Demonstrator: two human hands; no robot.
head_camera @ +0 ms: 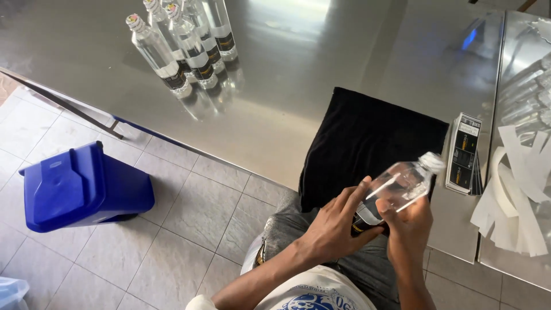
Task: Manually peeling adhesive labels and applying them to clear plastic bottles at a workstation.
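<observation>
Both hands are closed on a clear plastic bottle point(396, 186), held tilted over the desk point(321, 86) edge: the left hand point(336, 224) wraps its labelled base, the right hand point(408, 221) pinches its side. Just beyond the grip lies a black cloth point(367, 132), with a label stack point(465, 152) beside; open floor point(189, 201) lies left.

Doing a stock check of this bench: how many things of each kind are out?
Clear bottles standing on the steel table: 4
Clear bottle held in both hands: 1
Black cloth: 1
Stack of labels: 1
Pile of white backing strips: 1
Blue bin: 1
Total: 9
</observation>
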